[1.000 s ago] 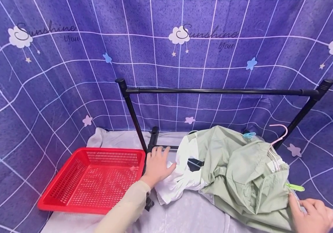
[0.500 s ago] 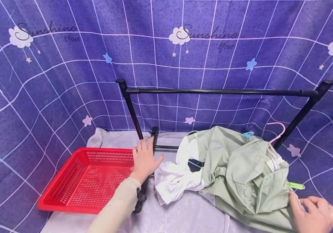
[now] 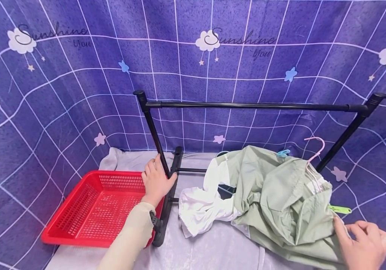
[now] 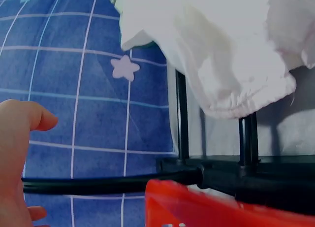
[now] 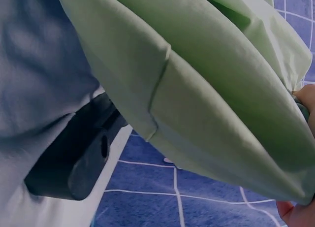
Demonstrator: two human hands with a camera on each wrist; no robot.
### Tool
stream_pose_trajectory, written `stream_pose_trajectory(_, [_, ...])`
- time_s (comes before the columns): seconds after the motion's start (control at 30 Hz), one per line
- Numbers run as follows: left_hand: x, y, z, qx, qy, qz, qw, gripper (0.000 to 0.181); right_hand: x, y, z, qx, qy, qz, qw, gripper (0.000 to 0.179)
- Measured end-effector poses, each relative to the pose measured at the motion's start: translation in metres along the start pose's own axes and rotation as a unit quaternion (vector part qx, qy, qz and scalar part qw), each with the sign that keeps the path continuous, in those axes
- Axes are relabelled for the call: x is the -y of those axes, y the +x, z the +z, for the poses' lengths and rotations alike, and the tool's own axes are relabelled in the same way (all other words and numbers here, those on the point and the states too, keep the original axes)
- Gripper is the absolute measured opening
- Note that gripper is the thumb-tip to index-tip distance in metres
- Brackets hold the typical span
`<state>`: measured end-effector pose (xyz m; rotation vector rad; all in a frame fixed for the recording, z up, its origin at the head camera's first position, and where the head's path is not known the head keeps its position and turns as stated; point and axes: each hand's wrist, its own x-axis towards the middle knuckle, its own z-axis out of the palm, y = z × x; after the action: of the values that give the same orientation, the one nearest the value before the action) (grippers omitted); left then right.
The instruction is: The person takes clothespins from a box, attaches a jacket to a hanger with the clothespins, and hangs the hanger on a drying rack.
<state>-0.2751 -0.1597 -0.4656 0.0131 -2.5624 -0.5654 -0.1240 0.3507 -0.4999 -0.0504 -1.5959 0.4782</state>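
Observation:
A light green garment (image 3: 277,202) with a white part (image 3: 201,213) at its left end lies bunched on the lower bars. The right hand (image 3: 366,242) pinches its lower right edge, also partly visible in the right wrist view. A pink hanger (image 3: 315,148) sticks out of the garment's upper right, with a blue clip (image 3: 283,153) and a lime-green clip (image 3: 340,209) near it. Beside the rack's left post and above the red basket's right rim is the left hand (image 3: 156,182), fingers extended. In the left wrist view its thumb stands apart from the fingers, holding nothing.
A black clothes rack (image 3: 253,105) stands across the middle, its left foot (image 3: 166,213) next to the red basket (image 3: 103,210). Grey-white cloth (image 3: 213,251) covers the surface underneath. A purple-blue gridded curtain (image 3: 193,82) surrounds the back and sides.
The left hand has moved left, from beside the white part to the rack's left post. The right hand keeps its pinch, and the hanger hook has shifted slightly up and left.

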Motion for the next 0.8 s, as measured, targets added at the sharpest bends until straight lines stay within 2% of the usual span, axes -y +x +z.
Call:
stream_pose_trajectory(0.1, [0.005, 0.002, -0.002, -0.002, -0.007, -0.016, 0.9998, 0.098, 0.000, 0.003, 0.000, 0.017, -0.002, -0.004, 0.9999, 0.077])
stream_pose_trajectory(0.33, [0.010, 0.011, -0.007, -0.025, -0.026, -0.031, 0.9989, 0.096, 0.008, 0.015, 0.000, 0.048, -0.020, -0.017, 0.9985, 0.075])
stream_pose_trajectory(0.63, [0.007, 0.019, -0.010, -0.019, -0.044, -0.051, 0.9976, 0.097, 0.022, 0.027, -0.003, 0.102, -0.037, -0.025, 0.9938, 0.074])
stream_pose_trajectory(0.8, [0.007, 0.025, -0.010, -0.022, -0.049, -0.060, 0.9968, 0.097, 0.023, 0.030, -0.003, 0.116, -0.039, -0.028, 0.9921, 0.073])
